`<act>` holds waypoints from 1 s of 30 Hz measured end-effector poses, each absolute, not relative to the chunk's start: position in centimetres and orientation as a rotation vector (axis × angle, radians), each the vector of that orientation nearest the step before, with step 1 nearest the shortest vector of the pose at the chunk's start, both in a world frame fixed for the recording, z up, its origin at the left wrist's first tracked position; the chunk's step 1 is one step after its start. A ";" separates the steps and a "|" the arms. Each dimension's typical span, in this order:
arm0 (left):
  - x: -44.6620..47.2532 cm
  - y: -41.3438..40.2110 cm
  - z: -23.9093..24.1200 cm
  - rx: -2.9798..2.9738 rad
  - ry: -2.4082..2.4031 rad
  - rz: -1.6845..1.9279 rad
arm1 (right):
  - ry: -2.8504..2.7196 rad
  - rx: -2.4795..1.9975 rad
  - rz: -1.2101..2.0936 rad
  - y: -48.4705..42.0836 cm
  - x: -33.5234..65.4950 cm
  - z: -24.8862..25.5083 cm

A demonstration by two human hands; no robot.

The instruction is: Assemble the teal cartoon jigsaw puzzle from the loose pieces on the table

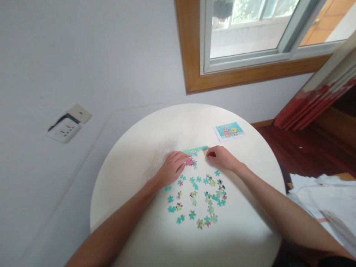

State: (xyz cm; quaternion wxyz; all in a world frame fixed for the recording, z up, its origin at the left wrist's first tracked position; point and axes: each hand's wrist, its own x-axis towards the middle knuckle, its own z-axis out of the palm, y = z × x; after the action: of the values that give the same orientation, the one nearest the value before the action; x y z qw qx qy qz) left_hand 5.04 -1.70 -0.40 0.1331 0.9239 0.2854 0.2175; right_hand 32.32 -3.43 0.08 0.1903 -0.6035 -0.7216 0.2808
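Observation:
A partly joined jigsaw puzzle (194,151), teal with a pink figure, lies on the white round table (125,167). My left hand (174,167) rests over its left side, fingers stretched out and fingertips near the pink part. At the puzzle's upper right corner is my right hand (221,157), thumb and fingers pinched together; whatever is between the fingertips is too small to make out. Several loose puzzle pieces (215,198), teal, pale green, yellow and pink, are spread over the table on the near side of both hands.
A picture card (229,131) with cartoon figures lies toward the table's far right. Wall sockets (64,129) are at left, a wood-framed window (191,78) behind. Red and cream curtain (300,102) hangs at right, above a pile of papers (322,200).

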 end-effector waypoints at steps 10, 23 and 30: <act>4.9 -1.9 -0.3 2.663 0.884 0.648 | -2.025 -1.733 0.761 -3.2 32.1 -0.1; 5.1 -2.6 -0.1 2.691 0.850 0.508 | -2.071 -1.673 0.707 -3.8 31.0 0.2; 5.1 -2.1 -0.5 2.657 0.916 0.650 | -2.078 -1.672 0.710 -3.8 31.1 -0.1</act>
State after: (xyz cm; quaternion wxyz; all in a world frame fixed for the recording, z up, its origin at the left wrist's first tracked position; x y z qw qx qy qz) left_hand 5.10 -2.11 -0.48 0.1282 0.9135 0.3148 0.2235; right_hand 31.14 -3.82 -0.13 0.1896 -0.5949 -0.7392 0.2524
